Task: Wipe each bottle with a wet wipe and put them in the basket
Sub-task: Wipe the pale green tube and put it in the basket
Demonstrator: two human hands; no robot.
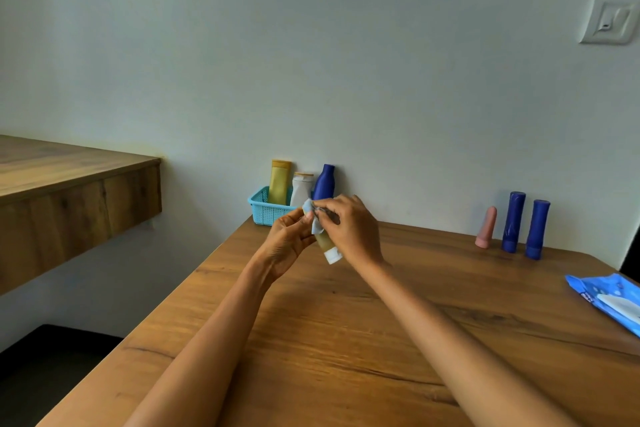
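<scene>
Mid-wipe on the tube (329,246): left hand (287,239) grips its upper end, right hand (346,225) pinches the wipe (313,218) against it. The tube hangs above the table (346,340), long axis running 11 to 5, white cap toward 5. The basket (266,210) sits just behind at 11, already holding 3 bottles, so I'd say the left hand is closer for the drop.
</scene>
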